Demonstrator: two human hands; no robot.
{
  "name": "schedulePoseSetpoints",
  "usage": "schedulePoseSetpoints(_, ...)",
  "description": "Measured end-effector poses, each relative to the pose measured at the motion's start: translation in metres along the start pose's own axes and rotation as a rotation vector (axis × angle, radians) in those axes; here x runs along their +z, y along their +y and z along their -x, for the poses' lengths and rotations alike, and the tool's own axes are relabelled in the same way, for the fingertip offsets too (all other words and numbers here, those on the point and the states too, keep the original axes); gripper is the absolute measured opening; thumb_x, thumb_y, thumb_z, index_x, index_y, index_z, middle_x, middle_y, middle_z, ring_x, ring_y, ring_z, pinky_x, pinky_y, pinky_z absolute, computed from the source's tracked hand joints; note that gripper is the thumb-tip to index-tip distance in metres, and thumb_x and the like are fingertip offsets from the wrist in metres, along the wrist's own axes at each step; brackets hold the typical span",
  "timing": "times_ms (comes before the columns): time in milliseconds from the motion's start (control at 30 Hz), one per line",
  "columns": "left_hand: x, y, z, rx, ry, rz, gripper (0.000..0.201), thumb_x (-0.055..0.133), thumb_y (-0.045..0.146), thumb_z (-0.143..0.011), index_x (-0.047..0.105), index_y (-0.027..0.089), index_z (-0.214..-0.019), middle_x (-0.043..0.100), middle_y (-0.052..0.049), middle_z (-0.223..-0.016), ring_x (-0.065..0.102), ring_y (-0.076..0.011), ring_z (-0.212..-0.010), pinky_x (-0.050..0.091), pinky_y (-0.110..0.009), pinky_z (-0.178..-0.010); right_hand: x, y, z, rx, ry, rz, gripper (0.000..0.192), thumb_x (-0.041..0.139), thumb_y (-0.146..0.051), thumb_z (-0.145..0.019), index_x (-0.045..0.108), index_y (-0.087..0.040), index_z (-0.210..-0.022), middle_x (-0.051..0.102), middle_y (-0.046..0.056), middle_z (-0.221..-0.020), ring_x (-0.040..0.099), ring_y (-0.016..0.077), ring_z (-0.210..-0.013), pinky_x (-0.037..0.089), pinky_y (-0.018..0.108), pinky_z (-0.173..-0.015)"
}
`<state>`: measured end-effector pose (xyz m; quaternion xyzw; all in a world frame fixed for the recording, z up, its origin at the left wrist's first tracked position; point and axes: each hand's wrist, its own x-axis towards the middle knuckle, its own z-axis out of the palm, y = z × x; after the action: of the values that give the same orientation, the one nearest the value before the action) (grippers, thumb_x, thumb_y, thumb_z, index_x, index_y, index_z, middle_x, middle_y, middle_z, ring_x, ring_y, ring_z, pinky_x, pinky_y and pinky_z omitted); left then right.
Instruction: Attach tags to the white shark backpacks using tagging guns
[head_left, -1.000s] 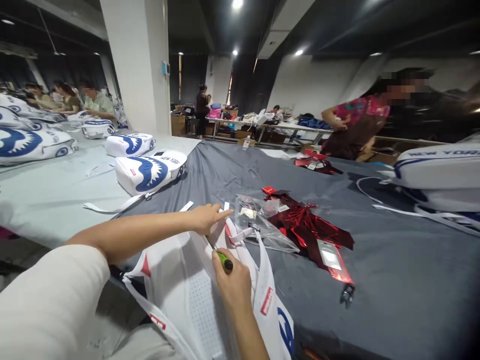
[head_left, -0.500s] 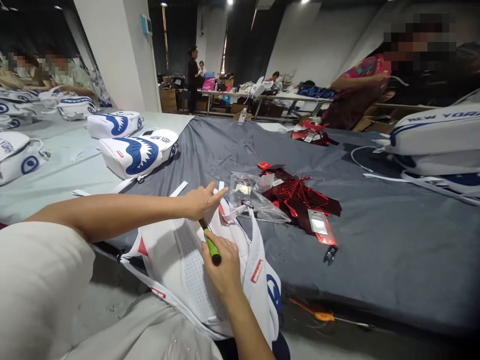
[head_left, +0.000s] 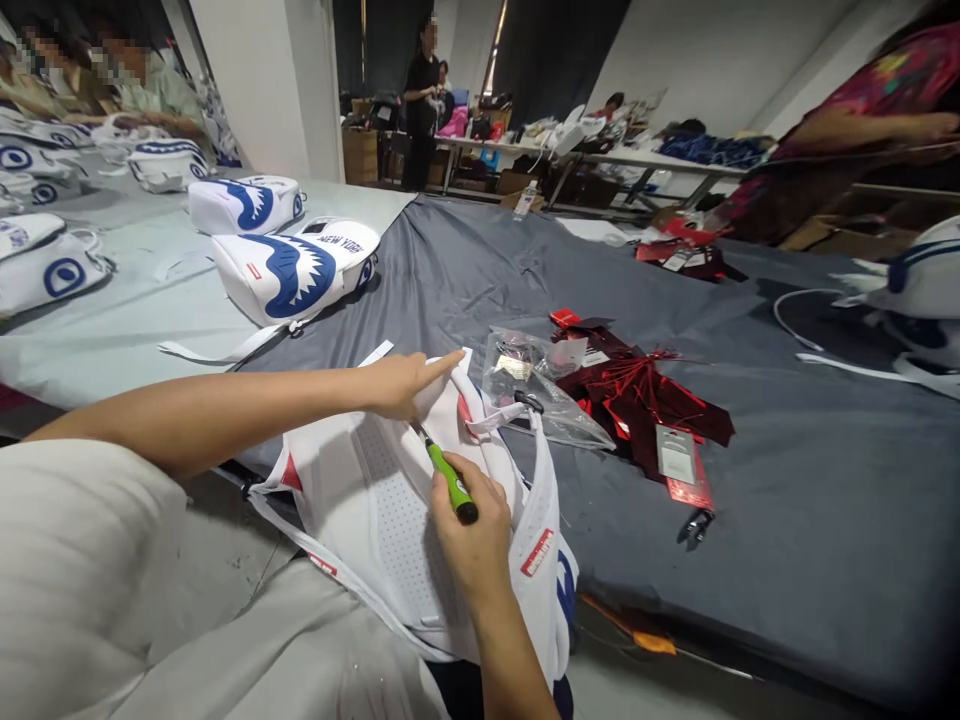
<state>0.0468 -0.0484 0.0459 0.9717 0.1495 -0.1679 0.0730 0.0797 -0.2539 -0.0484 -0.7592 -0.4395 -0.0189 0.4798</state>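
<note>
A white backpack (head_left: 412, 530) rests against my lap and the table edge, its padded back panel and straps facing up. My left hand (head_left: 405, 385) grips the bag's top edge near the handle loop, index finger stretched to the right along it. In my right hand (head_left: 476, 515) is a tool with a green and black handle (head_left: 448, 480) and a thin metal shaft, like a screwdriver or awl. Its shaft points up and left toward the fabric beneath my left hand. Its tip is hidden there.
A clear plastic bag (head_left: 517, 370) and a bunch of dark red tags (head_left: 637, 395) lie on the grey-covered table (head_left: 810, 500). White and blue backpacks (head_left: 292, 275) stand at left, another backpack (head_left: 930, 280) at right. A co-worker's arm (head_left: 862, 130) shows at upper right.
The view has turned to the right and tipped down slightly. My right hand has drawn slightly back with the tool, exposing more of its shaft. The left hand stays on the backpack's top.
</note>
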Motion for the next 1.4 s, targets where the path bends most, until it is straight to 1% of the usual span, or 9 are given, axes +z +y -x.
schedulePoseSetpoints(100, -0.005, -0.009, -0.014, 0.031, 0.005, 0.017, 0.110, 0.068, 0.028, -0.078, -0.008, 0.030, -0.158, 0.058, -0.014, -0.131, 0.063, -0.0277, -0.106, 0.048, -0.032, -0.083, -0.003, 0.000, -0.008, -0.039, -0.071, -0.034, 0.022, 0.057, -0.025, -0.091, 0.070, -0.018, -0.107, 0.075, 0.004, -0.095, 0.066, 0.0198, -0.081, 0.046, 0.034, -0.078)
schedulePoseSetpoints(200, -0.001, -0.016, -0.023, 0.022, 0.021, 0.075, 0.121, 0.075, 0.033, -0.074, -0.012, 0.024, -0.157, 0.060, -0.014, -0.134, 0.061, -0.0285, -0.113, 0.047, -0.031, -0.087, -0.004, -0.001, -0.012, -0.065, -0.116, -0.039, 0.022, 0.058, -0.023, -0.090, 0.071, -0.017, -0.107, 0.075, 0.003, -0.090, 0.066, 0.0189, -0.079, 0.045, 0.034, -0.076)
schedulePoseSetpoints(333, 0.007, -0.023, -0.024, -0.013, 0.029, 0.108, 0.125, 0.076, 0.037, -0.073, -0.015, 0.021, -0.156, 0.063, -0.015, -0.133, 0.063, -0.0289, -0.110, 0.046, -0.031, -0.085, -0.002, -0.002, -0.012, -0.083, -0.153, 0.007, 0.022, 0.058, -0.023, -0.091, 0.070, -0.016, -0.107, 0.074, 0.003, -0.087, 0.066, 0.0188, -0.076, 0.043, 0.035, -0.076)
schedulePoseSetpoints(467, 0.010, -0.025, -0.017, 0.007, 0.052, 0.143, 0.116, 0.070, 0.033, -0.077, -0.014, 0.019, -0.157, 0.065, -0.014, -0.130, 0.064, -0.0275, -0.110, 0.047, -0.029, -0.084, 0.006, -0.002, -0.019, -0.092, -0.126, 0.044, 0.025, 0.056, -0.023, -0.093, 0.069, -0.016, -0.114, 0.075, 0.004, -0.093, 0.066, 0.0197, -0.080, 0.043, 0.036, -0.078)
schedulePoseSetpoints(600, 0.007, -0.027, -0.015, 0.009, 0.003, 0.114, 0.111, 0.065, 0.028, -0.079, -0.013, 0.020, -0.157, 0.070, -0.011, -0.117, 0.066, -0.0257, -0.103, 0.047, -0.028, -0.081, 0.019, -0.008, -0.023, -0.111, -0.075, -0.002, 0.028, 0.055, -0.021, -0.095, 0.066, -0.015, -0.120, 0.075, 0.006, -0.099, 0.067, 0.0195, -0.086, 0.045, 0.034, -0.081)
schedulePoseSetpoints(733, 0.009, -0.031, -0.019, 0.042, 0.014, 0.113, 0.109, 0.065, 0.029, -0.080, -0.012, 0.021, -0.157, 0.070, -0.010, -0.111, 0.067, -0.0254, -0.098, 0.047, -0.029, -0.078, 0.024, -0.013, -0.017, -0.093, -0.011, 0.118, 0.028, 0.055, -0.020, -0.096, 0.066, -0.013, -0.120, 0.075, 0.007, -0.098, 0.067, 0.0205, -0.083, 0.045, 0.035, -0.079)
schedulePoseSetpoints(867, 0.014, -0.034, -0.023, 0.051, 0.030, 0.168, 0.109, 0.064, 0.028, -0.080, -0.013, 0.023, -0.157, 0.067, -0.010, -0.123, 0.066, -0.0252, -0.102, 0.047, -0.028, -0.079, 0.021, -0.013, -0.013, -0.106, -0.011, 0.182, 0.027, 0.054, -0.018, -0.095, 0.066, -0.013, -0.119, 0.075, 0.007, -0.095, 0.066, 0.0202, -0.079, 0.044, 0.037, -0.079)
schedulePoseSetpoints(1067, 0.014, -0.034, -0.023, 0.062, 0.019, 0.234, 0.104, 0.063, 0.024, -0.082, -0.009, 0.024, -0.158, 0.052, -0.012, -0.147, 0.060, -0.0253, -0.120, 0.047, -0.030, -0.092, 0.013, -0.011, -0.023, -0.083, -0.068, 0.082, 0.026, 0.056, -0.017, -0.092, 0.067, -0.015, -0.115, 0.076, 0.005, -0.097, 0.068, 0.0191, -0.081, 0.047, 0.035, -0.077)
schedulePoseSetpoints(1400, 0.027, -0.040, -0.035, 0.115, 0.080, 0.384, 0.098, 0.064, 0.018, -0.080, 0.006, 0.023, -0.159, 0.043, -0.014, -0.153, 0.047, -0.0297, -0.137, 0.042, -0.038, -0.107, 0.029, -0.004, -0.037, -0.064, -0.082, 0.077, 0.027, 0.054, -0.021, -0.093, 0.069, -0.014, -0.113, 0.076, 0.007, -0.091, 0.069, 0.0199, -0.076, 0.052, 0.035, -0.072)
